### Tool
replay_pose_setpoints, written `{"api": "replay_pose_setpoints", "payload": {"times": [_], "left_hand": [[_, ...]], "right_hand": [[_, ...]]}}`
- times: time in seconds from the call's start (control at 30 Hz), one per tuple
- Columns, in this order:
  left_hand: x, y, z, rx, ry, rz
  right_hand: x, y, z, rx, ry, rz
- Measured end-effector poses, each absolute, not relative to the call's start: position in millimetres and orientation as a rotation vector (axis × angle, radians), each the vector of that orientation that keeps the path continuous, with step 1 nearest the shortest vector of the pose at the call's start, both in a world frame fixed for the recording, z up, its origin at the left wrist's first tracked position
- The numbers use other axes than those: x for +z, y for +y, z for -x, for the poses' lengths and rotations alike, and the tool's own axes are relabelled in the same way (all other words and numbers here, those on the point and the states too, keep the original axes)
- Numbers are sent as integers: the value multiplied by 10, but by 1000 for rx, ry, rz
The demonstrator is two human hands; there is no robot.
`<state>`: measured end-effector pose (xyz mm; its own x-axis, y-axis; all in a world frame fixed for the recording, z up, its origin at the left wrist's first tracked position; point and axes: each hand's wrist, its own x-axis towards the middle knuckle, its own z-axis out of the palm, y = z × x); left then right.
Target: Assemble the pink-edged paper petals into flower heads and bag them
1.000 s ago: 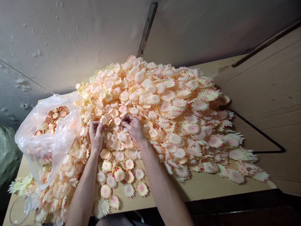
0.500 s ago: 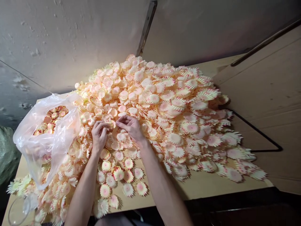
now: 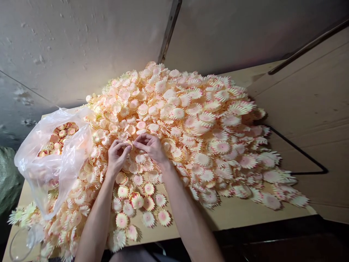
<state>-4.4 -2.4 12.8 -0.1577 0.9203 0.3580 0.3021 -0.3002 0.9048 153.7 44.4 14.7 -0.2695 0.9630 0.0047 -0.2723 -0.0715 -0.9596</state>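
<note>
Over the middle of a big pile of pale pink and cream flower pieces (image 3: pixel 178 114) with red-tipped petals, my two hands meet fingertip to fingertip. My left hand (image 3: pixel 117 154) is closed, with thumb and forefinger pinched at the edge of a small pale flower piece (image 3: pixel 130 143). From the other side, my right hand (image 3: pixel 151 148) pinches the same flower piece between thumb and forefinger. My fingers cover most of it. Just below my hands, several separate flower pieces (image 3: pixel 148 204) lie face up with pink centres.
On the left a translucent plastic bag (image 3: pixel 35 145) holds small red-edged flower pieces (image 3: pixel 62 134). A clear round container (image 3: pixel 23 243) stands at the near left corner of the table (image 3: pixel 245 216). Behind is a wall (image 3: pixel 109 43); cardboard (image 3: pixel 305 109) and a black bent rod (image 3: pixel 300 151) are at right.
My left hand has shifted slightly right and turned, its thumb now stretched towards the right hand's fingertips. My right hand has barely moved.
</note>
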Motion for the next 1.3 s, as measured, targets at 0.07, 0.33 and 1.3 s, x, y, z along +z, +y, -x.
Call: {"api": "replay_pose_setpoints", "payload": {"times": [0.07,0.33,1.3], "left_hand": [[137,-26,44,1472,1397,-1567],[164,-30,32,1439,1390,-1564],[160,-23,9,1476,1458,-1755]], "right_hand": [[154,442,-1535,1547,-1164,878],[197,428,-1521,1550,-1136,898],[154,421,-1542,1530,-1226,902]]}}
